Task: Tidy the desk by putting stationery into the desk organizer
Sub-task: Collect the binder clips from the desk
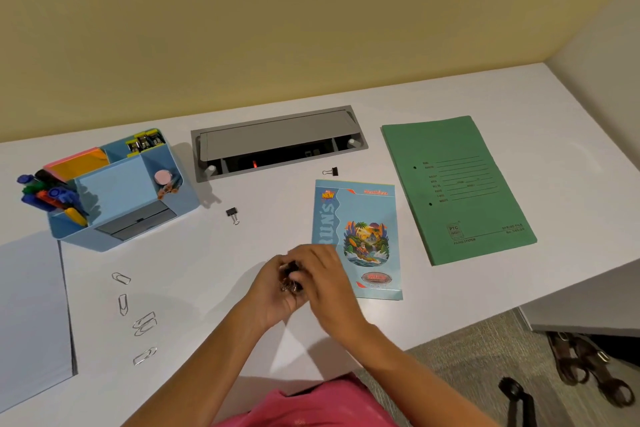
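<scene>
Left hand (272, 295) cupped a bunch of binder clips (292, 279); right hand (327, 276) pinched them with curled fingers, above the desk (207, 263).

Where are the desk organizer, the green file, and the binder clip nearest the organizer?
desk organizer (110, 185): head view, blue inner wall.
green file (460, 191): head view, middle of the cover.
binder clip (231, 212): head view, black body.

The white table (214, 270) carries a light blue plastic desk organizer (114, 184) near its far left corner and a grey cable hatch (277, 139) at the far edge. A green card folder (457, 191) lies toward the right edge and a blue illustrated notebook (360, 239) mid-table. Two black binder clips (232, 214), five silver paper clips (121, 278) and a white paper sheet (31, 315) lie toward the left.
</scene>
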Available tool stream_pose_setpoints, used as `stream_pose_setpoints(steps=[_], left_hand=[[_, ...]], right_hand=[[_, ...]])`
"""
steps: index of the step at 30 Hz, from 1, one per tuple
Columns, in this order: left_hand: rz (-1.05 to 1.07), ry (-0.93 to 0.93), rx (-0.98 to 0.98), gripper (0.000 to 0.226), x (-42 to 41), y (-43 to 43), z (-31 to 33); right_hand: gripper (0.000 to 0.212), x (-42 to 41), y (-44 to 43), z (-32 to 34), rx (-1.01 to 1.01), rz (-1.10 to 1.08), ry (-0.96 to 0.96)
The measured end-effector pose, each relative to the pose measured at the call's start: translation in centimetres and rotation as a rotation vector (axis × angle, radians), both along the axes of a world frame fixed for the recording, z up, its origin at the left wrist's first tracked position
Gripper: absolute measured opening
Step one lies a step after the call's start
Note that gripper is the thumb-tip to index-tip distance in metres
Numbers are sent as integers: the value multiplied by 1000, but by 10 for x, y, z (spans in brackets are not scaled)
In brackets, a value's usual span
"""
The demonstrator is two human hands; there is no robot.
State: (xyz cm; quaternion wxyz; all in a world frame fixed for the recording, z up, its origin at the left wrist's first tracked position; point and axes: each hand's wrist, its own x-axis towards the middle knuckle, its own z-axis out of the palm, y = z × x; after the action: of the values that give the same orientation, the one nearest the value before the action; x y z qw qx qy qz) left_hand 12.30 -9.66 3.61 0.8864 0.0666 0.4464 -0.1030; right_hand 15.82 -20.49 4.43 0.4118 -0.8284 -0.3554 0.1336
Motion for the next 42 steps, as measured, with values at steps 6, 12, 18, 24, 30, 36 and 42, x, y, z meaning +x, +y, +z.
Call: stream_pose_setpoints(steps=[6, 12, 18, 24, 30, 36, 42], left_hand=[[-42, 58, 84, 20, 8, 29, -4], [-8, 116, 93, 19, 14, 35, -8], [-2, 165, 84, 20, 16, 39, -11], [17, 170, 100, 21, 24, 54, -15], [16, 75, 128, 30, 33, 66, -20], [176, 75, 114, 21, 29, 77, -26], [380, 29, -38, 8, 16, 90, -30]], right_hand=[[36, 54, 23, -3, 59, -124, -29], [44, 153, 55, -29, -105, -385, 67], [31, 210, 71, -53, -477, -291, -59], [16, 217, 80, -48, -479, -250, -100], [20, 140, 83, -27, -52, -1, -54], [22, 68, 81, -37, -7, 397, -236], [29, 75, 110, -38, 80, 223, -123]])
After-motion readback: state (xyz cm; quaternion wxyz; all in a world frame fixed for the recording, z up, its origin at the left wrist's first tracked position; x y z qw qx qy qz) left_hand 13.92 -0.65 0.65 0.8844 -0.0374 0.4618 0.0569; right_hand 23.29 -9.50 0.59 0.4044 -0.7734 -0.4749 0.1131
